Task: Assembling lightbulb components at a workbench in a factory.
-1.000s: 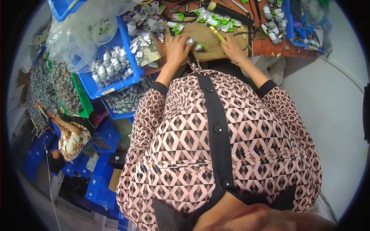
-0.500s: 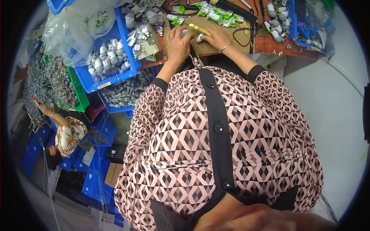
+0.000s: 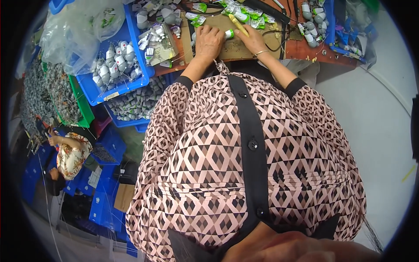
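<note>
My right hand (image 3: 254,40) is closed around a yellow stick-shaped tool (image 3: 238,25), whose upper end points away and to the left. Opposite it, my left hand (image 3: 208,43) is palm down with its fingers bent. A small white and green plastic part (image 3: 229,33) shows at its thumb side, between both hands; the grip on it is partly hidden. Beneath my hands lies a brown board (image 3: 231,51) on the bench. Just beyond them is a heap of white and green plastic parts (image 3: 244,16).
At the left, a blue bin (image 3: 146,72) holds grey and white bulb-shaped parts (image 3: 118,65). More such parts (image 3: 312,28) lie at the right by another blue bin (image 3: 334,39). A black cable (image 3: 273,43) loops beside the board. A co-worker (image 3: 72,155) is at far left.
The yellow tool has swung more upright in my right hand, which has moved slightly right. The white and green part now shows between my hands. The co-worker's arms have moved.
</note>
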Action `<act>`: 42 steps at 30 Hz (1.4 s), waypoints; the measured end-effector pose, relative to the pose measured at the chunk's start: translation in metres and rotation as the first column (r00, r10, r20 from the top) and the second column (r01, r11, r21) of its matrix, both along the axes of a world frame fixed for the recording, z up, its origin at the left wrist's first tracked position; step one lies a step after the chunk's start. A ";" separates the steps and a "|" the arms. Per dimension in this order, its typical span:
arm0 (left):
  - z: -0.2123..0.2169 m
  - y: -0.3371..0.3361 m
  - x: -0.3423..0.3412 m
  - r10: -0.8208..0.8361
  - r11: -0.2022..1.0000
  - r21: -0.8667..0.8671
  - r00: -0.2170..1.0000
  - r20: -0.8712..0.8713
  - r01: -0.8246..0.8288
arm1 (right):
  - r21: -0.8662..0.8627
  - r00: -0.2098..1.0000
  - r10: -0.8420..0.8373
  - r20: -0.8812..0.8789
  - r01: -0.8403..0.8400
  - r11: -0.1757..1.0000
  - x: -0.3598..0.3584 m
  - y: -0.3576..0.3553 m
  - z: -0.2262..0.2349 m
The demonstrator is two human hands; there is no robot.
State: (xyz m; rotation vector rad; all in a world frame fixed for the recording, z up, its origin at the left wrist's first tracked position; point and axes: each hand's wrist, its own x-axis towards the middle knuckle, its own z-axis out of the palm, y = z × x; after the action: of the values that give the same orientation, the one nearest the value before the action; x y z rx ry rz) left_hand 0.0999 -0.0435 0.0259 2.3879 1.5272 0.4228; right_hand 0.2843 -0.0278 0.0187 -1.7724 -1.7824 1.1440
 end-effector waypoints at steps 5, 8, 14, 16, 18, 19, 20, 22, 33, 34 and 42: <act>-0.002 0.000 -0.017 0.036 0.999 -0.034 0.999 -0.021 -0.037 | 0.191 0.993 0.035 -0.116 -0.013 0.982 0.009 -0.027 0.007; -0.006 0.001 -0.026 -0.127 0.991 -0.019 0.989 0.077 0.129 | -0.116 0.991 -0.067 -0.117 0.053 0.992 0.011 -0.047 0.017; 0.002 0.005 -0.016 -0.076 0.993 0.084 0.995 -0.072 0.082 | -0.310 0.973 -0.160 -0.169 0.101 0.945 0.024 -0.060 0.046; 0.014 0.007 -0.013 0.174 0.984 -0.042 0.985 -0.006 -0.175 | -0.304 0.984 -0.095 -0.149 0.046 0.952 0.026 -0.058 0.051; 0.015 0.007 -0.014 0.204 0.972 -0.126 0.979 0.022 -0.200 | -0.296 0.991 -0.031 -0.129 -0.009 0.955 0.023 -0.056 0.054; 0.015 0.008 -0.012 0.216 0.970 -0.120 0.976 0.032 -0.211 | -0.208 0.994 0.033 -0.107 -0.055 0.977 0.022 -0.057 0.052; 0.014 0.007 -0.012 0.226 0.969 -0.115 0.973 0.044 -0.220 | -0.120 0.993 0.093 -0.079 -0.102 0.987 0.020 -0.057 0.052; 0.012 0.007 -0.015 0.243 0.966 -0.114 0.967 0.083 -0.233 | -0.127 0.991 0.129 -0.043 -0.133 0.983 0.017 -0.057 0.054; -0.005 0.006 -0.016 0.384 0.910 -0.291 0.866 0.320 -0.296 | -0.101 0.945 0.316 0.087 -0.307 0.946 0.015 -0.037 0.067; -0.004 0.005 -0.021 0.363 0.916 -0.297 0.873 0.326 -0.270 | -0.158 0.938 0.323 0.128 -0.302 0.940 0.012 -0.037 0.069; -0.005 0.004 -0.027 0.267 0.937 -0.300 0.923 0.277 -0.180 | 0.001 0.938 0.309 0.155 -0.313 0.950 0.002 -0.029 0.079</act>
State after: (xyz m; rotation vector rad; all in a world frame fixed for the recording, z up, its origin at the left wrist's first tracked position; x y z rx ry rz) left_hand 0.0727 -0.0398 0.0212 1.8438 1.5975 0.5725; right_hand 0.2865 -0.0573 0.0980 -1.6418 -2.2211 1.1176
